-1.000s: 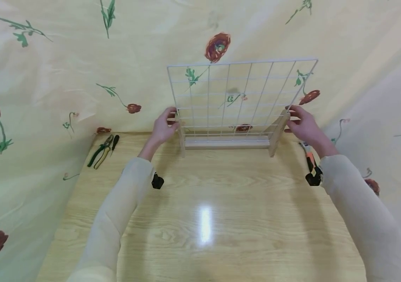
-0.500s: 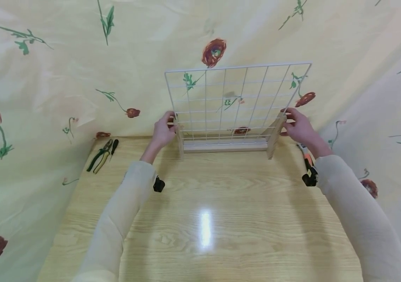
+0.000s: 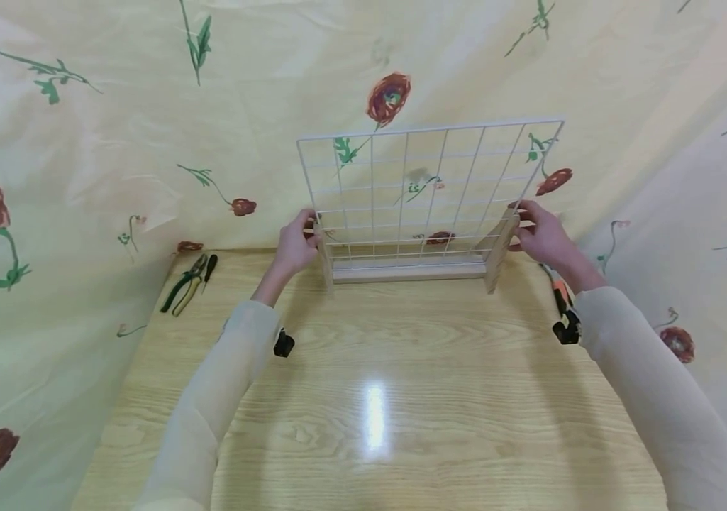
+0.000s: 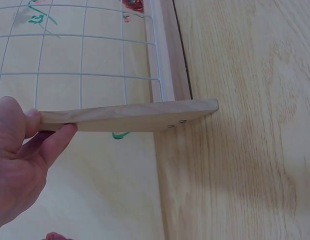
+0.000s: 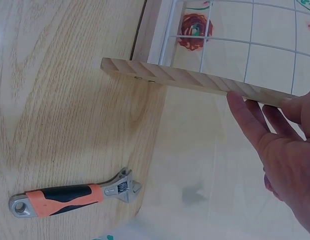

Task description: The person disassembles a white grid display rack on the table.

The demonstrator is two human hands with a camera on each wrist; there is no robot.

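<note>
Left hand (image 3: 295,243) and right hand (image 3: 543,233) pinch the wooden side panels (image 4: 125,111); wire grid (image 3: 428,204) stands between, so I judge assembly done, perhaps only positioning remaining.

We are wearing long, plain, off-white cloth sleeves (image 3: 210,404), and we are wearing small, black, blocky gadgets (image 3: 284,345) at both wrists.

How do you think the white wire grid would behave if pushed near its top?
The wire grid would probably stay fairly stiff, its straight wires crossing in a lattice. It may tip, as it rises above the wooden sides.
</note>
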